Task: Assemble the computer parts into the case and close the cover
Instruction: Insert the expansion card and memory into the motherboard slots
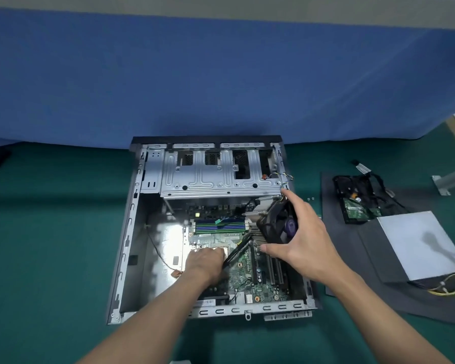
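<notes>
An open grey computer case (132,232) lies flat on the green surface, with a green motherboard (260,279) inside. My right hand (302,240) grips a black CPU cooler fan with a finned heatsink (273,222), tilted above the board's right side. My left hand (204,261) rests on the board by the CPU socket, covering most of it, and its fingers hold a thin black cable (238,250) that runs up toward the cooler. Blue and black RAM sticks (218,225) sit behind the socket. A metal drive cage (216,174) spans the case's far end.
To the right, a dark mat (352,258) carries a hard drive (356,210) with black cables and a silver power supply (420,245) with yellow wires. Small screws (310,198) lie beside the case. A blue partition (221,80) stands behind, and a metal bracket (441,185) at far right.
</notes>
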A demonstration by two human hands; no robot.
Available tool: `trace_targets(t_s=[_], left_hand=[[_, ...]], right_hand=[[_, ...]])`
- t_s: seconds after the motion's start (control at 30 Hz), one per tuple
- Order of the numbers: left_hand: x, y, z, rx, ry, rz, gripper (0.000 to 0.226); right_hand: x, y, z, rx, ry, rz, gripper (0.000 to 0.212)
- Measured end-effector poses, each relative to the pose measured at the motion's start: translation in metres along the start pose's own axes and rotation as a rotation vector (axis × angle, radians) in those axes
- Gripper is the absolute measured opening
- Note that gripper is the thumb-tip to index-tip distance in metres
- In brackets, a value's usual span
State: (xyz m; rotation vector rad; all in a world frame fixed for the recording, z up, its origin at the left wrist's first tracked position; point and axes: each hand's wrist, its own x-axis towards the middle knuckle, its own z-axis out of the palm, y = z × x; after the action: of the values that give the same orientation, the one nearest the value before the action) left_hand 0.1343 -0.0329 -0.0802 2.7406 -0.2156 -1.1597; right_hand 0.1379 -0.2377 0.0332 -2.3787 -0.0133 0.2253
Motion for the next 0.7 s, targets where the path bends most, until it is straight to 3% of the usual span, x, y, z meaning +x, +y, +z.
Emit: trace_targets(t_s=[0.13,0.3,0.43,0.5,0.6,0.7], left_hand=[[0.003,-0.001,-0.001,0.054,0.094,0.055,0.02],[-0.005,-0.012,-0.033,-0.573,0.232,0.075,0.023],[-0.02,-0.033,-0.077,-0.832,0.481,0.033,0.029],[-0.025,-0.043,-0.099,-0.783,0.492,0.044,0.028],[-0.034,-0.053,-0.121,-0.385,0.488,0.093,0.027],[-0.045,-0.058,-0.13,-0.136,0.606,0.142,0.033]], right_hand=[[-0.003,0.0,-0.002,0.013,0.022,0.018,0.111],[-0.006,0.003,-0.007,0.066,0.043,-0.001,0.108],[-0.006,0.002,-0.012,0.023,-0.081,-0.042,0.111],[-0.006,-0.002,-0.011,-0.021,-0.169,-0.06,0.115],[-0.004,-0.009,0.003,-0.164,-0.307,-0.114,0.119],[0.003,-0.015,0.029,-0.323,-0.413,-0.209,0.117]])
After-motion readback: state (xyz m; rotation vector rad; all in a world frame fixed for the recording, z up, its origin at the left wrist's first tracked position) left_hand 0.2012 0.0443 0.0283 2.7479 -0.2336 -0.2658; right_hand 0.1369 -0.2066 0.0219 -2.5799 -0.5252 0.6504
